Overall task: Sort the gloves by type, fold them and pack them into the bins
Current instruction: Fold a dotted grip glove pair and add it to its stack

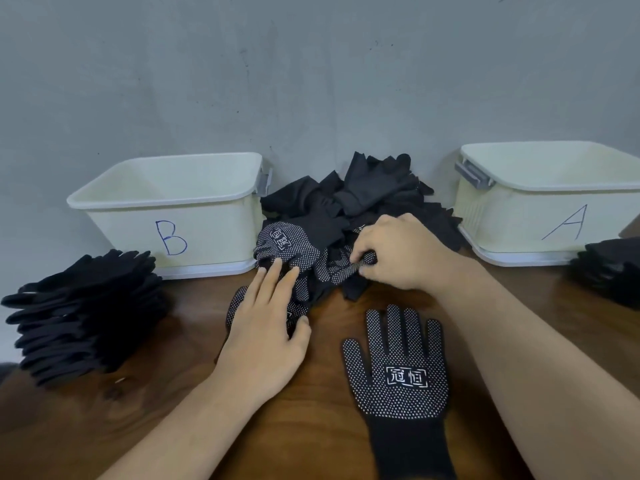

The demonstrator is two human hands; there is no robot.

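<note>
You are still sorting, with nothing folded or packed. On the wooden table, bin B on your left shows a bare inside. Bin A on your right looks bare too, though its floor is hidden from here. The unsorted pile lies between the bins against the wall.

A stack of plain black gloves sits in front of bin B. A second dark stack lies at the right edge, too cropped to tell its type. One dotted glove lies flat, palm up, near you.

Your left hand rests with straight fingers on another dotted glove at the pile's foot. Your right hand pinches a crumpled dotted glove between thumb and curled fingers.

Next, draw that one free while the left hand holds its neighbours down, then lay it on the flat glove.
</note>
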